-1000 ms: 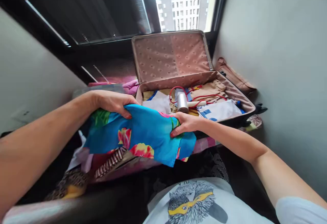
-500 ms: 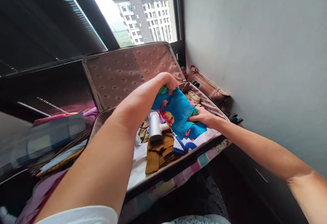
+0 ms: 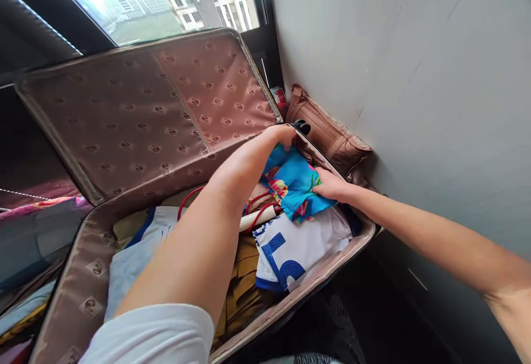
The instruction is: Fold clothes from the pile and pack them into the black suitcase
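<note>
A blue flowered garment (image 3: 296, 181) lies in the right back corner of an open suitcase (image 3: 89, 281). My left hand (image 3: 284, 135) is closed on its far edge, the fingertips partly hidden by my wrist. My right hand (image 3: 331, 185) grips its right side between thumb and fingers. Just in front is a white jersey (image 3: 315, 242) with a blue number 5. Brown folded clothing (image 3: 240, 284) lies left of the jersey. A hair dryer's pale handle (image 3: 259, 218) and red cord (image 3: 253, 203) show beside my left forearm, which covers the rest.
The suitcase lid (image 3: 166, 109) leans open against the window side. A brown quilted bag (image 3: 327, 131) rests between the suitcase and the grey wall (image 3: 415, 104). More light-coloured clothes (image 3: 136, 264) lie in the suitcase's left part. Folded fabrics (image 3: 37, 253) are stacked left of it.
The blue garment has come down into the suitcase's back right corner, both hands still on it. The jersey's number shows more fully. The view has shifted closer and turned.
</note>
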### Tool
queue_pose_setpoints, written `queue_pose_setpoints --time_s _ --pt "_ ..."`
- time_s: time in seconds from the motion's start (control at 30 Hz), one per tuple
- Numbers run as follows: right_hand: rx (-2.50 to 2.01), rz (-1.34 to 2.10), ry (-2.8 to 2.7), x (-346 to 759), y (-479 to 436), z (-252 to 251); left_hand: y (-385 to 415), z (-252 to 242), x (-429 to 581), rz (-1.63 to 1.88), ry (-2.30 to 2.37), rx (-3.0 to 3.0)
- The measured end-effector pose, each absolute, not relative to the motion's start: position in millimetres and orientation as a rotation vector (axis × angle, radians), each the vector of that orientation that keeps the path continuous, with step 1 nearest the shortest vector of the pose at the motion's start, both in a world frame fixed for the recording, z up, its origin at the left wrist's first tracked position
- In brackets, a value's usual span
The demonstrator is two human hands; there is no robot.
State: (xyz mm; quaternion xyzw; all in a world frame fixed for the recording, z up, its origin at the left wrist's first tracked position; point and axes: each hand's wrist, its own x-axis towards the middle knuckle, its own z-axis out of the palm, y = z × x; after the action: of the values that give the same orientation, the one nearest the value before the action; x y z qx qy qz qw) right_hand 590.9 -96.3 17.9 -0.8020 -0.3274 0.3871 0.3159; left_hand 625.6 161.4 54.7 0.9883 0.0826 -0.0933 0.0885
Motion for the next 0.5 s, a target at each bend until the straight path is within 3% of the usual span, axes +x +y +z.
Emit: queue_pose_setpoints --time_s 0.1,0.27,0.4,0.5 --pt "-2.560 0.763 -1.164 579.8 -99.3 21.7 147.6 34.6 603.7 -0.259 0.349 2.995" --pt "-2.715 0.673 -1.624 562.1 -109.0 33.1 121.7 0.6 516.9 0.098 0.828 2.846" --pt "-2.785 0.626 -1.834 555.5 -112.8 23.4 84.6 -38.2 490.6 -0.157 0.805 2.784" --pt "-2.800 0.806 -1.912 557.9 -108.0 13.9 69.0 -53.9 497.5 -0.229 0.735 2.825"
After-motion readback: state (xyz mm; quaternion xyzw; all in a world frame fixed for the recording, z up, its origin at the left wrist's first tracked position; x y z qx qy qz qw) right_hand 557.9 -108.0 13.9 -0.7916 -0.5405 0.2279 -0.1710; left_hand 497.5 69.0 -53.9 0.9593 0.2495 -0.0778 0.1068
